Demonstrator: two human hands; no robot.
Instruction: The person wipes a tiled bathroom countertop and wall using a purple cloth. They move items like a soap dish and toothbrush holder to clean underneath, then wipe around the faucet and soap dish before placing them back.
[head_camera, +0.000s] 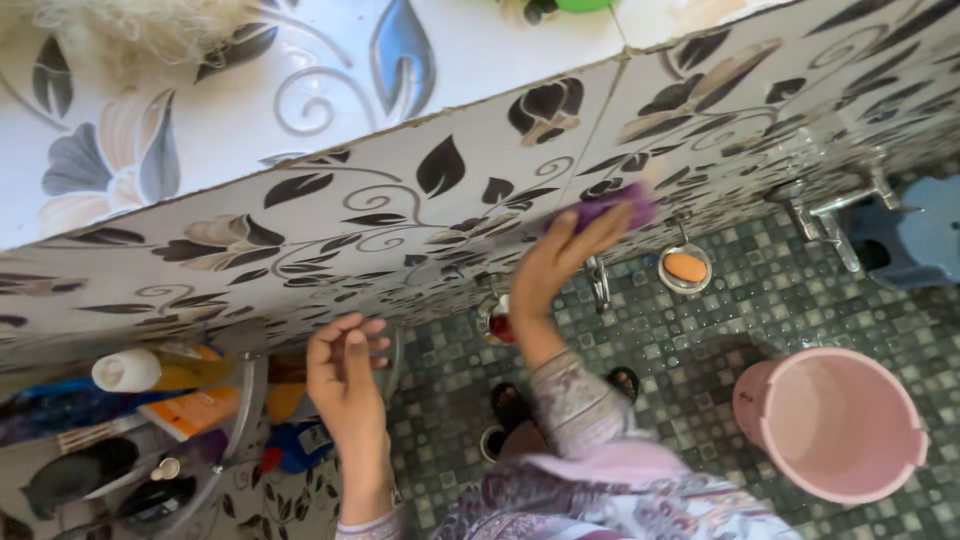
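Observation:
My right hand (562, 262) presses a purple scrubbing pad (612, 206) against the leaf-patterned wall tiles (440, 190). Fingers curl over the pad, which sits just above a wall-mounted soap dish. My left hand (345, 372) rests open against the lower tiles beside a corner shelf, fingers loosely bent and holding nothing. Patterned sleeves cover both forearms.
A corner rack (170, 420) at the lower left holds several bottles and tubes. An orange soap bar (685, 266) lies in a round metal dish. Metal taps (830, 215) stick out at the right, beside a blue stool (920, 240). A pink bucket (835, 425) stands on the mosaic floor.

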